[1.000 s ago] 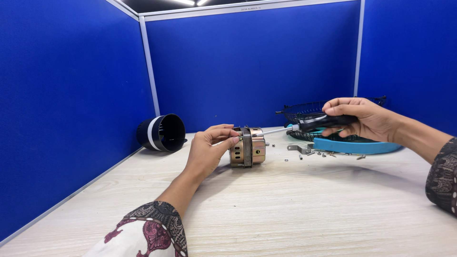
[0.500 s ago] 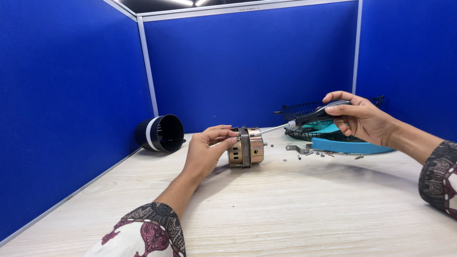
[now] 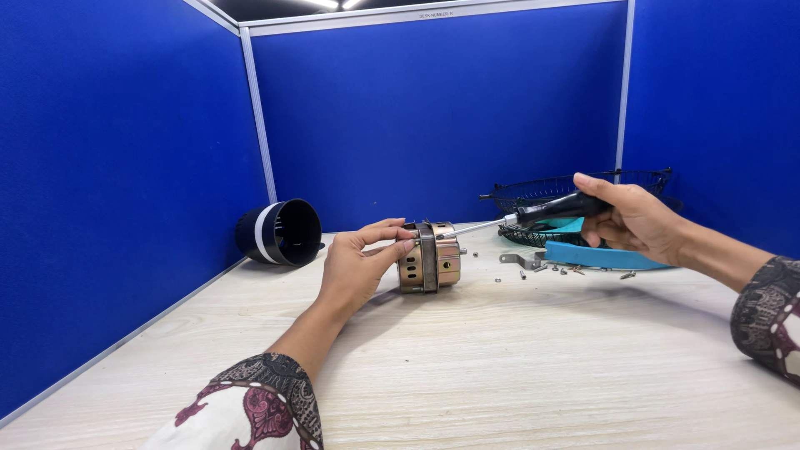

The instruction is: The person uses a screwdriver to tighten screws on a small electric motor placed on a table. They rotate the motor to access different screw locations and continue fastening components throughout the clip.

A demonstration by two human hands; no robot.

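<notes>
On pale wood-grain table (image 3: 542, 375) between blue partitions (image 3: 433, 108), left hand (image 3: 354, 267) fingers gripping motor (image 3: 429, 257), right hand (image 3: 637, 221) fingers clasping screwdriver (image 3: 550, 208).

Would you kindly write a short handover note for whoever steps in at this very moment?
Left hand: steadies the brass-coloured motor, which lies on its side on the table.
Right hand: holds a black-handled screwdriver, its tip at the motor's right end.
Nearby: loose screws and a small metal bracket beside a blue fan blade; a wire fan guard behind; a black cylindrical housing on its side at left.
Done: several screws are out.
Left: the motor casing is still closed.
</notes>
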